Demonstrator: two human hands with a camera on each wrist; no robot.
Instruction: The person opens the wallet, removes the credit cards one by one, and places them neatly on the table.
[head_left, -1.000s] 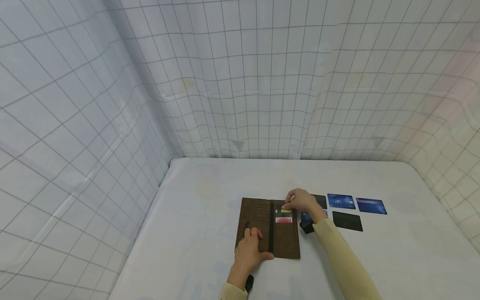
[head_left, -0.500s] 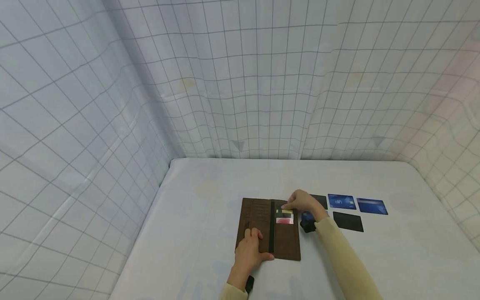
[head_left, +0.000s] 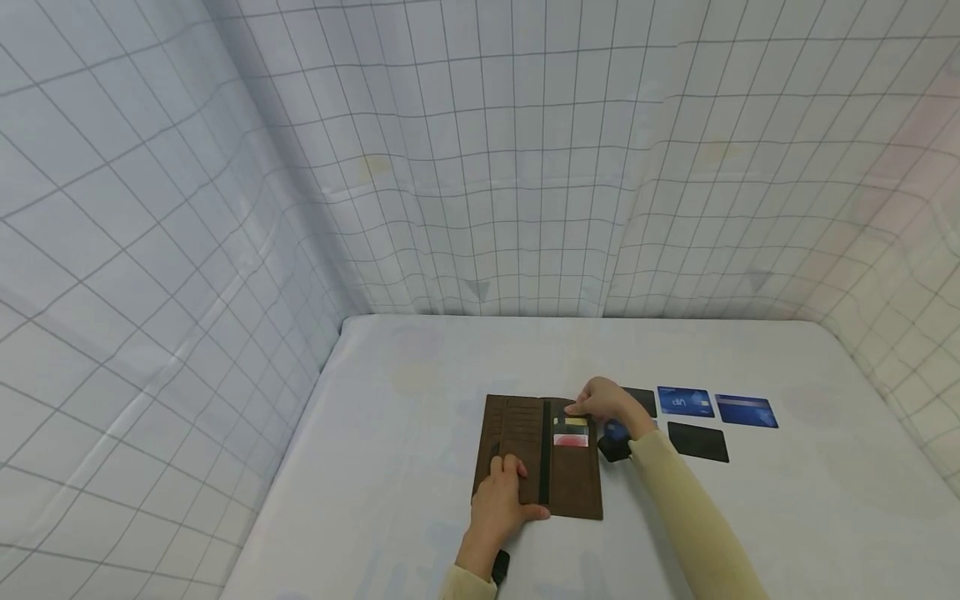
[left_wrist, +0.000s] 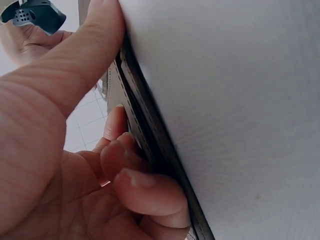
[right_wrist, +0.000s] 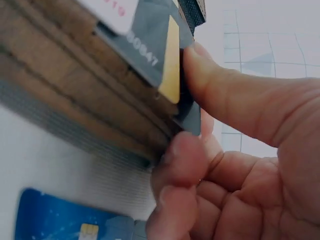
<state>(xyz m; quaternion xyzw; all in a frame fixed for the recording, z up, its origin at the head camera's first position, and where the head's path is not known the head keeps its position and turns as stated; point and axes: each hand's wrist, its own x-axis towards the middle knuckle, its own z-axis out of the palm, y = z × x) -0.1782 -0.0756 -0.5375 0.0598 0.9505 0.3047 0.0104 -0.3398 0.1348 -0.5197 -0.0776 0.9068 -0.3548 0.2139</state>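
A brown long wallet (head_left: 576, 487) lies spread open on the white table. My left hand (head_left: 495, 498) holds its lower left part, thumb at the bottom edge and fingers curled over the leather. At the upper right slots, my right hand (head_left: 606, 402) pinches a dark card (right_wrist: 190, 120) between thumb and fingers. Below that card sit a gold-edged dark card (right_wrist: 171, 65) and a white card with pink (head_left: 570, 440), tucked in the slots. How deep the pinched card sits is hidden by the fingers.
Right of the wallet lie a blue VIP card (head_left: 685, 402), another blue card (head_left: 747, 411) and a black card (head_left: 697, 441). The right wrist partly covers another dark card (head_left: 643, 400) and a blue chip card (right_wrist: 60, 220). White gridded curtains (head_left: 480, 208) surround the table.
Both hands keep nearly the same places on the wallet and at the card slots. Only a slight shift of the right hand and of the whole view shows.
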